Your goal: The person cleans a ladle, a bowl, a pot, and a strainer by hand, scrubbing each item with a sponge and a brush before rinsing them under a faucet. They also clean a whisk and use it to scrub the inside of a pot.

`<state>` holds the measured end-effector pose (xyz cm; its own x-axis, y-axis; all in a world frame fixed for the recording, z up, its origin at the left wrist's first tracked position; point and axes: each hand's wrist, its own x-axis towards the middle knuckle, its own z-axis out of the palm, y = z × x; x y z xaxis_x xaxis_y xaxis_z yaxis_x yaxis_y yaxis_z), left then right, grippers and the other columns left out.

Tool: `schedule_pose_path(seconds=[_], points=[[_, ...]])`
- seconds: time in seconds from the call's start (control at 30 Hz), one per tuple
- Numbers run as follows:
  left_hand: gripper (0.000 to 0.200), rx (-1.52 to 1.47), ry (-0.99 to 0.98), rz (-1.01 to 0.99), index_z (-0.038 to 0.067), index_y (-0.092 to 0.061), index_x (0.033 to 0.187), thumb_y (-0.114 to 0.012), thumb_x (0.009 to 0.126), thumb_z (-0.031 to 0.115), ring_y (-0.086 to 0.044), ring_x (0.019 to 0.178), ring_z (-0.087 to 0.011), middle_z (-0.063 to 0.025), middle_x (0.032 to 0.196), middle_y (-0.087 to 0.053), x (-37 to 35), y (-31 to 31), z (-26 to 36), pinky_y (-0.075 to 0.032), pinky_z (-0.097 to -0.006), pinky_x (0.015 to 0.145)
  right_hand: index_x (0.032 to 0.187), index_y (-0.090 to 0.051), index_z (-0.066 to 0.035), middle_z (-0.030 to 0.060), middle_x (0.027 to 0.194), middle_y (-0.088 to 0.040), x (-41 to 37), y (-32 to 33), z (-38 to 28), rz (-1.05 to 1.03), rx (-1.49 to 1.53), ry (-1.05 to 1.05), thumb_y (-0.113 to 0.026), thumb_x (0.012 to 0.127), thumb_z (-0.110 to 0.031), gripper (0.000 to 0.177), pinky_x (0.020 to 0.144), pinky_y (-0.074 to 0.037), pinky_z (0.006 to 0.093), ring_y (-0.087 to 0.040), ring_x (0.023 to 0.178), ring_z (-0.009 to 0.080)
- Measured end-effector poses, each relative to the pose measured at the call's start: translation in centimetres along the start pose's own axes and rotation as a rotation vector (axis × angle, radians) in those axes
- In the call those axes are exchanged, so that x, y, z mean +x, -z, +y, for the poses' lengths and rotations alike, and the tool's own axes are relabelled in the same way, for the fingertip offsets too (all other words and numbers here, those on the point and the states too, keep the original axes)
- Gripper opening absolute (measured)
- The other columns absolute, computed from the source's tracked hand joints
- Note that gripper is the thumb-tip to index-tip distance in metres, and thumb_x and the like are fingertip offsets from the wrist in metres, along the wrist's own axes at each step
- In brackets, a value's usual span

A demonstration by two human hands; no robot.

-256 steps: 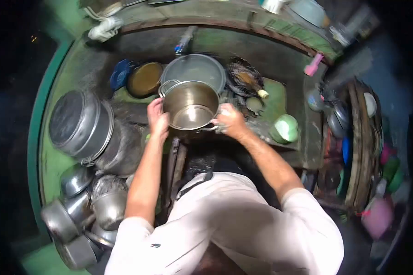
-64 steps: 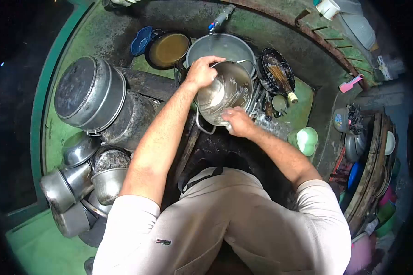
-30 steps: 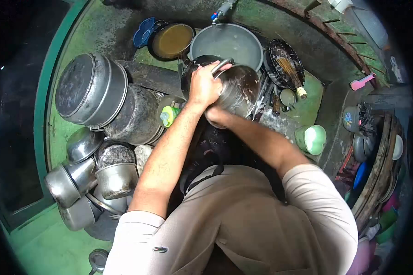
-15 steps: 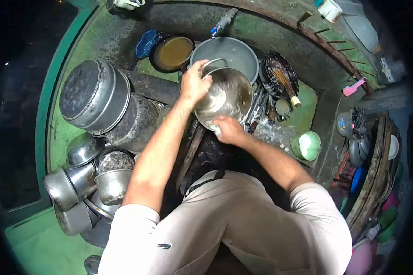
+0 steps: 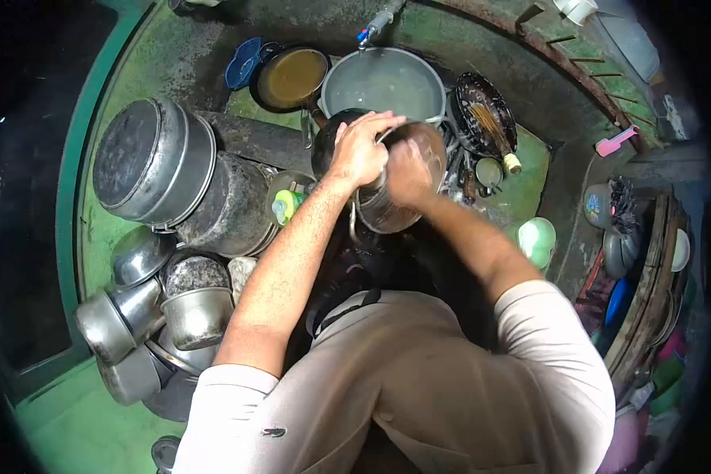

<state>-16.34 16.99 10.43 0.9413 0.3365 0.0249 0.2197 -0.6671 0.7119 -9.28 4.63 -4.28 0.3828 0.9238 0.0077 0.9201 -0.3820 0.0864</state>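
A shiny metal pot (image 5: 393,219) is tilted in front of me, its mouth turned toward my right side and its loop handle hanging at the lower left. My left hand (image 5: 362,148) is closed over its upper left rim. Inside the pot is my right hand (image 5: 412,175), smeared by motion, so its fingers and anything in them cannot be made out. Just beyond the pot stands a large grey basin (image 5: 383,83) of cloudy water. A dark pan (image 5: 328,146) shows partly behind my left hand.
A tap (image 5: 363,37) juts over the basin. To the left are a large lidded pot (image 5: 154,162), stacked metal pots (image 5: 197,320) and a green-yellow bottle (image 5: 287,205). A speckled wok (image 5: 482,107) with a stick brush (image 5: 494,138) and a light green bowl (image 5: 536,241) are at right.
The pot has turned, bringing its handle from the top to the lower left. My right hand has gone from the lower rim into the pot. My left hand has shifted slightly right.
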Motion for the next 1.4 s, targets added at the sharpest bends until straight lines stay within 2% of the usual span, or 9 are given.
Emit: schedule_pose_path(seconds=[0.13,0.33,0.53,0.6,0.63,0.73,1.07,1.27,1.4], points=[[0.060,0.051,0.019,-0.027,0.025,-0.063,0.123,-0.050,0.069,0.001,-0.043,0.134,-0.0246,-0.0027,0.137,-0.054,-0.4,-0.4,1.0,-0.022,-0.0624,0.110,0.125,-0.051,-0.011,0.0102,0.120,-0.052,-1.2,-1.8,-8.5,0.048,1.296,-0.029,-0.042,0.099,-0.022,0.030,0.101,-0.036,0.0355,-0.047,0.111,0.0207],[0.067,-0.057,-0.043,0.012,0.011,-0.064,0.123,-0.041,0.063,-0.009,-0.046,0.131,-0.0286,-0.0164,0.134,-0.055,-0.1,0.8,-0.2,-0.034,-0.0350,0.111,0.116,-0.063,0.000,0.0102,0.133,-0.055,-1.1,8.4,5.8,-0.124,-0.308,0.401,-0.047,0.090,-0.023,0.038,0.112,-0.026,0.0370,-0.042,0.131,0.0207],[0.041,-0.185,0.031,0.048,0.009,-0.065,0.120,-0.056,0.081,0.000,-0.047,0.131,-0.0259,-0.0143,0.133,-0.056,0.4,0.8,-0.7,-0.034,-0.0358,0.111,0.124,-0.059,0.001,0.0207,0.145,-0.040,-1.9,3.4,0.1,-0.147,-0.028,0.000,-0.035,0.094,-0.028,0.048,0.114,-0.022,0.0376,-0.034,0.136,0.0287],[0.034,-0.078,0.008,-0.002,0.011,-0.065,0.120,-0.063,0.086,0.011,-0.047,0.131,-0.0252,-0.0112,0.133,-0.057,0.3,0.2,0.1,-0.034,-0.0370,0.110,0.129,-0.054,-0.002,0.0240,0.131,-0.051,2.7,-8.1,-4.8,-0.865,0.574,0.424,-0.046,0.088,-0.022,0.046,0.109,-0.028,0.0459,-0.048,0.119,0.0339],[0.035,0.004,-0.014,-0.002,0.012,-0.066,0.120,-0.065,0.085,0.012,-0.047,0.131,-0.0258,-0.0092,0.132,-0.058,0.2,-0.1,0.4,-0.035,-0.0376,0.109,0.113,-0.066,-0.006,0.0145,0.120,-0.061,2.2,-8.9,-9.6,-0.064,1.216,0.283,-0.050,0.093,-0.033,0.037,0.093,-0.044,0.0337,-0.058,0.105,0.0245],[0.033,-0.060,0.011,0.050,0.013,-0.066,0.120,-0.064,0.086,0.015,-0.048,0.130,-0.0280,-0.0120,0.130,-0.059,0.1,0.0,0.5,-0.036,-0.0384,0.109,0.134,-0.048,-0.005,0.0111,0.124,-0.057,3.2,3.0,-7.0,-0.753,2.021,-0.395,-0.055,0.091,-0.013,0.045,0.101,-0.040,0.0379,-0.051,0.115,0.0222],[0.033,-0.055,0.005,0.060,0.012,-0.067,0.120,-0.066,0.087,0.018,-0.047,0.130,-0.0297,-0.0132,0.129,-0.060,-0.6,-0.3,0.2,-0.034,-0.0397,0.110,0.135,-0.044,-0.003,0.0195,0.139,-0.043,8.2,-0.7,-2.5,0.070,0.343,0.167,-0.050,0.091,-0.027,0.050,0.112,-0.026,0.0421,-0.036,0.133,0.0304],[0.034,-0.233,0.028,0.177,0.016,-0.067,0.119,-0.066,0.087,0.028,-0.049,0.128,-0.0326,-0.0124,0.130,-0.060,-0.7,-0.2,-1.0,-0.034,-0.0427,0.109,0.111,-0.067,-0.007,0.0155,0.124,-0.061,2.9,-0.8,-2.8,-0.539,0.418,-0.072,-0.048,0.090,-0.027,0.035,0.105,-0.035,0.0353,-0.049,0.124,0.0260],[0.032,-0.088,-0.014,0.131,0.010,-0.065,0.121,-0.063,0.090,0.021,-0.049,0.129,-0.0302,-0.0167,0.129,-0.059,-0.9,-0.5,-0.4,-0.033,-0.0388,0.110,0.135,-0.047,-0.008,0.0169,0.140,-0.046,8.1,-3.5,-9.6,-0.032,1.437,0.019,-0.041,0.094,-0.028,0.046,0.108,-0.034,0.0366,-0.045,0.129,0.0285]])
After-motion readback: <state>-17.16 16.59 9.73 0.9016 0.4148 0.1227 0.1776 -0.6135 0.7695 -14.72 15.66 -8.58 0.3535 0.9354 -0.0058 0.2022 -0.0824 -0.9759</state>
